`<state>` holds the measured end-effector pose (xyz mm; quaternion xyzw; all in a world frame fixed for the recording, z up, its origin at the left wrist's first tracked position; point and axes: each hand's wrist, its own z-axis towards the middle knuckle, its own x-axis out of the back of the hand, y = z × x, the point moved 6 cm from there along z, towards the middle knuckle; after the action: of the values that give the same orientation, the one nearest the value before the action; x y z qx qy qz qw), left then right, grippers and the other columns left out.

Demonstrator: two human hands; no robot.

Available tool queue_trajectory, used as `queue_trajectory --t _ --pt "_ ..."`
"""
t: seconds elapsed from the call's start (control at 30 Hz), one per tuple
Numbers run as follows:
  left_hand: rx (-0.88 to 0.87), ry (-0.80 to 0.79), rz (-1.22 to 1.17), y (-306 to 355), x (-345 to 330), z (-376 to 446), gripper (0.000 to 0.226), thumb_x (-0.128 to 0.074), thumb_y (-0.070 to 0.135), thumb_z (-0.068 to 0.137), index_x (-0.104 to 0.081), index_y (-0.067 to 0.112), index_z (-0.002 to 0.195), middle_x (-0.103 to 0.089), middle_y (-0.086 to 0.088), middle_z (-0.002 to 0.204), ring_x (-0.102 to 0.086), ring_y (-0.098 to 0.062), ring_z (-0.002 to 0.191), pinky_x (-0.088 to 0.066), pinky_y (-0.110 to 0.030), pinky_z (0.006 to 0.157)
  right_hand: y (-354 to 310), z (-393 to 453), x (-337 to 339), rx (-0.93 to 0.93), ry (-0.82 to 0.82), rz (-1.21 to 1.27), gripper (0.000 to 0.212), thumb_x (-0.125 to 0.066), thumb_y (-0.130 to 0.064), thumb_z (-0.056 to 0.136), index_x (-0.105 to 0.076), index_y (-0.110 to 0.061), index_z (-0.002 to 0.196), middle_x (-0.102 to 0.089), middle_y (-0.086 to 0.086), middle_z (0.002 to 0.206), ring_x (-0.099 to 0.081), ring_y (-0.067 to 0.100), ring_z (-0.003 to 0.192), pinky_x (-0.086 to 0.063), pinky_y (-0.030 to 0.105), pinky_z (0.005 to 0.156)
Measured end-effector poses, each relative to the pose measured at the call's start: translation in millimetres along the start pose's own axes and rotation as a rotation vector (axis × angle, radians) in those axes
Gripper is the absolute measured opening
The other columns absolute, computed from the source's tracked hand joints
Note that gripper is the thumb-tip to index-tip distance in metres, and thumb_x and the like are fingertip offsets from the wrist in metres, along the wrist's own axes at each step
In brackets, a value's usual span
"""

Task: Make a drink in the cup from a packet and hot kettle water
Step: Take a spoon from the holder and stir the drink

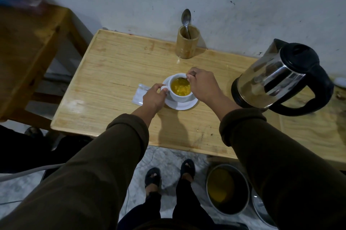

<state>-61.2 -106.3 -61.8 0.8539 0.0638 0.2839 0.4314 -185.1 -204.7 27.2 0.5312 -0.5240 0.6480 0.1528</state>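
Sleeves [116,154], hands on upright cup [179,91]

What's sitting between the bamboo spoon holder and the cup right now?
Nothing: in the head view the table is bare wood from the bamboo holder to the cup, apart from the right hand at the cup's far rim.
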Motion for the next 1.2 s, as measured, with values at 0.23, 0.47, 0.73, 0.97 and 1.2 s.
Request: queue_trajectory --t 0.23,0.47,0.73,0.97,1.2 --pt "0.009 -0.004 -0.003 -2.3 -1.7 0.7 0.035 -0.042 0.038 0.097 -0.053 0.023 0.127 -0.059 -0.013 0.129 -0.054 -0.031 0.119 -0.045 -0.037 0.095 3.7 -4.2 -5.5 -0.040 -0.003 0.048 0.024 -0.047 -0.021 0.096 -0.068 -0.011 0.099 -0.072 0.011 0.100 -0.065 0.024 0.095 -0.047 0.027 0.080" --pt "0.019 0.005 -0.012 -2.2 -2.0 -0.2 0.034 -0.042 0.037 0.098 -0.053 0.024 0.127 -0.057 -0.012 0.132 -0.052 -0.030 0.121 -0.044 -0.037 0.097 5.6 -7.4 1.6 -0.006 -0.001 -0.020 0.026 -0.043 -0.021 0.097 -0.065 -0.008 0.101 -0.070 0.014 0.097 -0.062 0.028 0.092 -0.048 0.033 0.078" --pt "0.004 0.013 -0.013 -1.9 -1.5 -1.3 0.035 -0.041 0.036 0.098 -0.053 0.023 0.127 -0.058 -0.012 0.130 -0.053 -0.030 0.120 -0.043 -0.035 0.095 0.2 -5.1 -0.3 0.027 0.023 -0.077 0.024 -0.046 -0.017 0.095 -0.067 -0.008 0.104 -0.070 0.013 0.104 -0.062 0.030 0.097 -0.052 0.040 0.084" --pt "0.007 0.006 -0.025 -2.6 -2.5 -1.2 0.035 -0.041 0.038 0.097 -0.054 0.023 0.126 -0.059 -0.012 0.130 -0.054 -0.030 0.119 -0.043 -0.033 0.092 -3.4 -11.0 -5.0 0.052 0.029 -0.008 0.023 -0.048 -0.019 0.094 -0.069 -0.010 0.099 -0.073 0.011 0.102 -0.064 0.028 0.095 -0.051 0.036 0.085" --pt "0.023 0.003 -0.055 -3.3 -3.7 -0.4 0.034 -0.041 0.037 0.098 -0.054 0.024 0.126 -0.059 -0.012 0.131 -0.054 -0.029 0.120 -0.040 -0.029 0.086 -2.8 -12.2 -5.1 0.061 0.009 -0.043 0.026 -0.044 -0.021 0.097 -0.065 -0.005 0.099 -0.070 0.016 0.099 -0.062 0.031 0.093 -0.046 0.035 0.080"
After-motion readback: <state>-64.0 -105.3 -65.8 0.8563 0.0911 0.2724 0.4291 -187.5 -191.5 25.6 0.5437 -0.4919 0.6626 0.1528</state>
